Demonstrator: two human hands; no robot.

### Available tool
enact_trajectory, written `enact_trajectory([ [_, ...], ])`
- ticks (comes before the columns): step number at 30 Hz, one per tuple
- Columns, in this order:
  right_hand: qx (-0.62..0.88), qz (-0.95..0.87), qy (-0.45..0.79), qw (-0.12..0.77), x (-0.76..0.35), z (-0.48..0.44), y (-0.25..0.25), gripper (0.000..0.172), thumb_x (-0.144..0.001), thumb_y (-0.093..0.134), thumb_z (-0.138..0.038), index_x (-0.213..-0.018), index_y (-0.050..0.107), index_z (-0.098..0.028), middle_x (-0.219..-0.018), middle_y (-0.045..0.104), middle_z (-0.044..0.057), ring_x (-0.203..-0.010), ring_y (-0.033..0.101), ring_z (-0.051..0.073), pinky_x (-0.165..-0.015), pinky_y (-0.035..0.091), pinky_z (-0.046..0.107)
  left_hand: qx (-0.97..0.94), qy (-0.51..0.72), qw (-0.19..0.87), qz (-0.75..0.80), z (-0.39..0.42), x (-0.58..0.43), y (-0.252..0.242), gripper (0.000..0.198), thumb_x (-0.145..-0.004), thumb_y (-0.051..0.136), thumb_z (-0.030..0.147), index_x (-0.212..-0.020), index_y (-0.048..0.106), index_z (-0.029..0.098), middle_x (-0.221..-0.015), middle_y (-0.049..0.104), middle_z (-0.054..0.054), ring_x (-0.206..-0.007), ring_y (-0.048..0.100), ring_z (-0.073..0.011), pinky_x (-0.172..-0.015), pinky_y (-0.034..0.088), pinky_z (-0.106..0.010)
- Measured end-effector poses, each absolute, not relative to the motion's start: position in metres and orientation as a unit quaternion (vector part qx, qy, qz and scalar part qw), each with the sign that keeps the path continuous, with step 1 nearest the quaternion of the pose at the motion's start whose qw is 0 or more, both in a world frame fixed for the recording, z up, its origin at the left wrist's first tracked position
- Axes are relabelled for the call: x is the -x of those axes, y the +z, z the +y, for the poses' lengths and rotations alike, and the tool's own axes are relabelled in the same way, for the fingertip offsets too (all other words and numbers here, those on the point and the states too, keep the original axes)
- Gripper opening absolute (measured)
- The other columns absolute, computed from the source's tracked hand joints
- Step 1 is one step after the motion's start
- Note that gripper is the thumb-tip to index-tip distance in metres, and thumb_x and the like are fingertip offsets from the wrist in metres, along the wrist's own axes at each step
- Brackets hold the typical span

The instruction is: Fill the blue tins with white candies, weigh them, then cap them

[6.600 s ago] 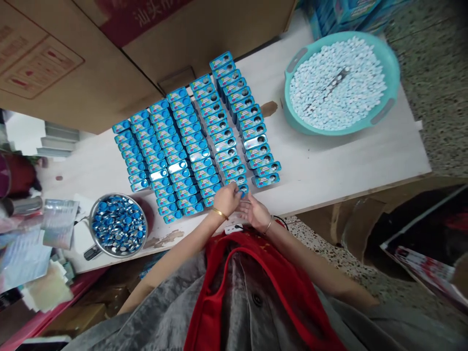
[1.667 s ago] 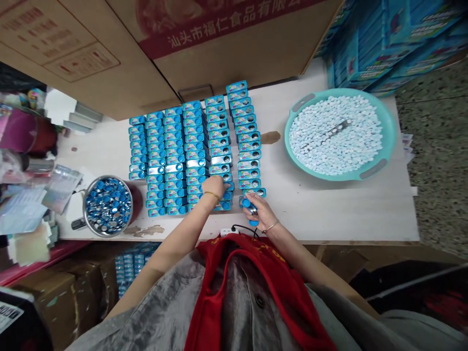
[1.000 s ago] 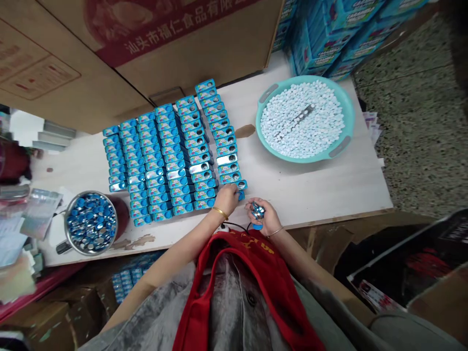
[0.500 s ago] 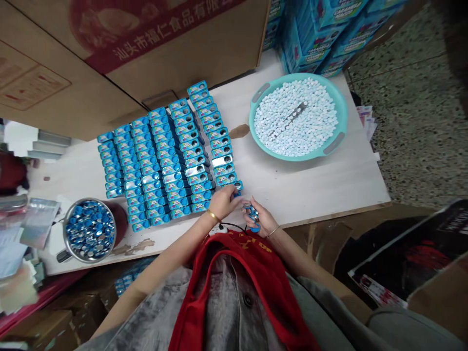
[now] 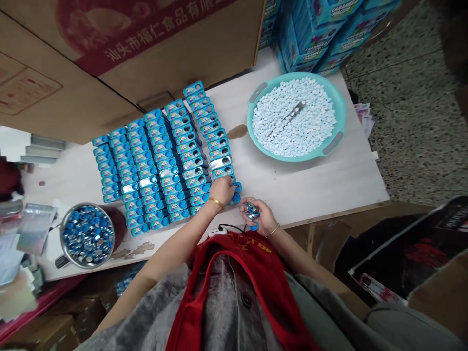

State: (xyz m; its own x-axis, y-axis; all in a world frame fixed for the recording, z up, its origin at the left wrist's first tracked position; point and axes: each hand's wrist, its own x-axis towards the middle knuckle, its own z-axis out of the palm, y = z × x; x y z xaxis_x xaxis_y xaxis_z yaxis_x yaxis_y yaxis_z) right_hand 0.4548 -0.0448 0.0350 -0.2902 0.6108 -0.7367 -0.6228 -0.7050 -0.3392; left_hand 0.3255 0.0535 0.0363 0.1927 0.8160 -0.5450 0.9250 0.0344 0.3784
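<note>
Rows of upright blue tins (image 5: 170, 180) stand in columns on the table. Many have a blue round cap at one end, while others, mostly in the two right columns, show a dark round hole. My left hand (image 5: 224, 189) is over the near end of the rightmost column, fingers bent and pressed together at a tin's top; whatever they pinch is hidden. Just to its right, my right hand (image 5: 266, 217) is half curled, palm up, around several small blue-and-silver caps (image 5: 252, 210). Two tins by my left hand's fingertips show blue at their ends.
A turquoise basin (image 5: 341, 109) of white candies (image 5: 292, 119), with a perforated metal strip in it, stands at right. At left is a metal mug (image 5: 63, 239) full of loose caps (image 5: 87, 234). Large cartons (image 5: 183, 53) and stacked blue boxes (image 5: 310, 34) line the back.
My left hand has moved up the rightmost column to a tin farther back, uncovering the nearest tins. My right hand stays nearly in place with its caps. The view has shifted slightly.
</note>
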Motion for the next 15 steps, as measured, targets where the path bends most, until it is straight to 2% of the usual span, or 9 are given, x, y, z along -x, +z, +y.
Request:
enact_trajectory([
  [4,0.437,0.012,0.813,0.385,-0.457,-0.043,0.036,0.031,-0.068,0.064,-0.043,-0.088,0.054,-0.022,-0.066,0.055,-0.005,-0.037,0.034,0.005,-0.032,0.012,0.018,-0.679,-0.147,0.332,0.638,0.069,-0.333,0.027,0.02,-0.073,0.066,0.035,-0.071,0.062,0.016,-0.078,0.064,-0.011,-0.086,0.061,-0.027,-0.073,0.044,-0.033],
  [8,0.424,0.025,0.819,0.386,-0.456,-0.04,0.036,0.038,-0.071,0.062,-0.052,-0.091,0.055,-0.022,-0.066,0.053,-0.005,-0.036,0.031,0.004,-0.032,0.012,0.019,-0.687,-0.155,0.326,0.631,0.069,-0.333,0.03,0.025,-0.076,0.064,0.038,-0.073,0.065,0.013,-0.081,0.064,-0.016,-0.089,0.061,-0.0318,-0.076,0.044,-0.038],
  [10,0.42,0.03,0.821,0.384,-0.455,-0.038,0.036,0.041,-0.071,0.061,-0.057,-0.09,0.054,-0.022,-0.064,0.053,-0.005,-0.036,0.029,0.004,-0.031,0.012,0.019,-0.702,-0.134,0.333,0.615,0.063,-0.33,0.037,0.024,-0.081,0.059,0.037,-0.08,0.065,0.014,-0.081,0.064,-0.014,-0.087,0.061,-0.0293,-0.076,0.044,-0.037],
  [13,0.418,0.034,0.827,0.375,-0.453,-0.035,0.034,0.043,-0.07,0.06,-0.061,-0.081,0.052,-0.021,-0.058,0.052,-0.006,-0.034,0.029,0.004,-0.031,0.012,0.019,-0.737,-0.075,0.375,0.557,0.047,-0.322,0.05,0.024,-0.084,0.056,0.038,-0.097,0.062,0.019,-0.085,0.063,-0.006,-0.083,0.06,-0.0188,-0.076,0.045,-0.028],
  [15,0.417,0.033,0.835,0.357,-0.452,-0.034,0.032,0.044,-0.071,0.059,-0.063,-0.073,0.049,-0.02,-0.049,0.047,-0.007,-0.032,0.027,0.004,-0.03,0.012,0.019,-0.773,-0.006,0.412,0.483,0.037,-0.316,0.056,0.021,-0.082,0.058,0.033,-0.098,0.061,0.02,-0.089,0.061,-0.003,-0.083,0.058,-0.0149,-0.077,0.044,-0.025],
])
